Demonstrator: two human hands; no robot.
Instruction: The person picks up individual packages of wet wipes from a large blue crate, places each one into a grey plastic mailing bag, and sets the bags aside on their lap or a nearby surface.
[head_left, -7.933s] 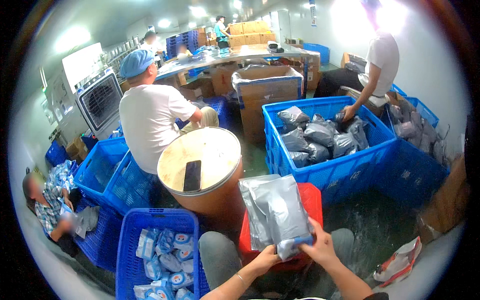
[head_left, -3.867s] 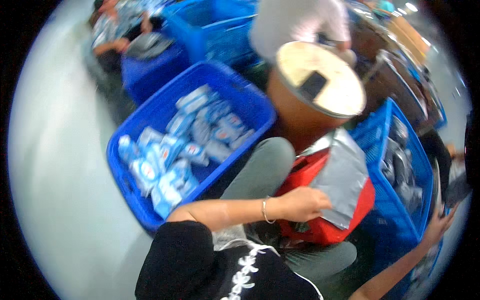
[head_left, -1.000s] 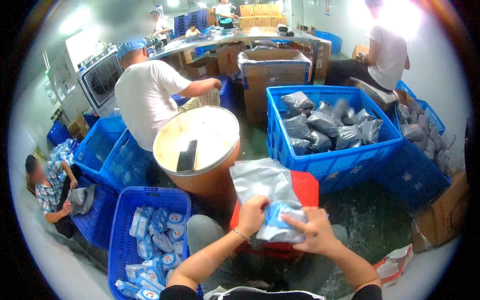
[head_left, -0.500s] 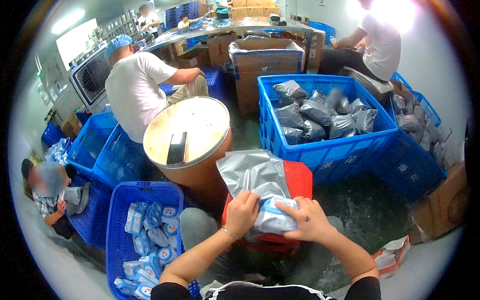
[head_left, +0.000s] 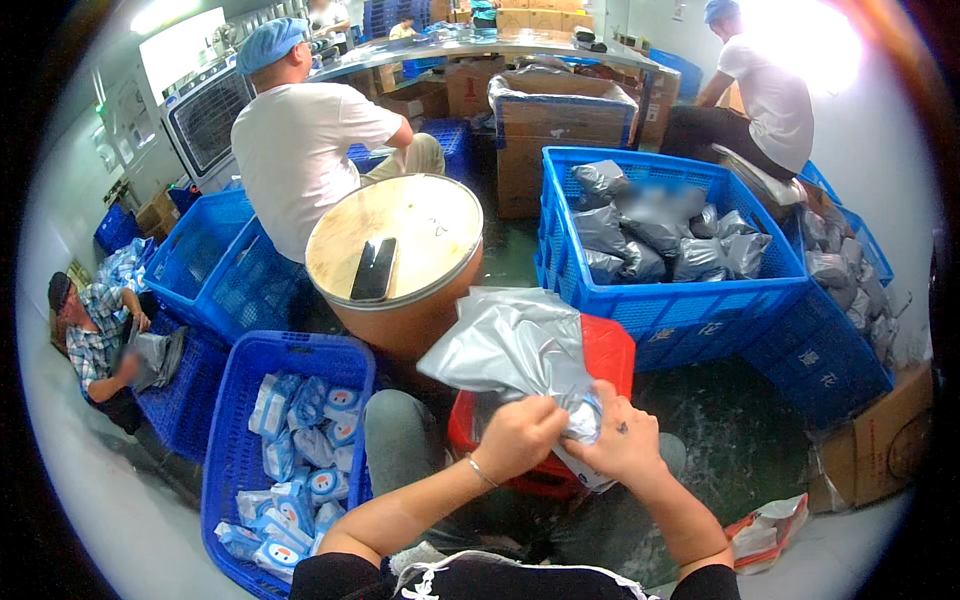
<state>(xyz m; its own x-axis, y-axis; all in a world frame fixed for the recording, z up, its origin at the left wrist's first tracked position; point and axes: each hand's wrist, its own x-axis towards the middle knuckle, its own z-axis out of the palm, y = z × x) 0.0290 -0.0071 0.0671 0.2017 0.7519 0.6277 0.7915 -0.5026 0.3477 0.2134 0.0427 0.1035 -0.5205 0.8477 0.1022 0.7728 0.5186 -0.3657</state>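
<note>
My left hand point(head_left: 520, 438) is closed on the gathered edge of a silver-grey plastic mailing bag point(head_left: 505, 345). Close beside it, my right hand point(head_left: 618, 440) grips a small white-and-blue soft packet point(head_left: 583, 418), which is partly covered by the bag's film and my fingers. How far the packet sits inside the bag I cannot tell. Both hands are over a red stool point(head_left: 612, 350) between my knees, and more flat bags seem to lie on it. At my left, a blue basket point(head_left: 222, 440) holds several similar white-and-blue packets point(head_left: 300, 505).
A drum point(head_left: 400, 325) with a phone point(head_left: 374, 270) on its lid stands ahead. To the right, a blue crate point(head_left: 670, 312) holds several filled grey bags point(head_left: 645, 235). People sit ahead left point(head_left: 310, 150), right point(head_left: 770, 100) and far left point(head_left: 100, 330). A cardboard box point(head_left: 870, 440) stands right.
My left hand has moved right, toward my right hand, bunching the bag's film around the packet. Less of the packet shows. My view has shifted a little.
</note>
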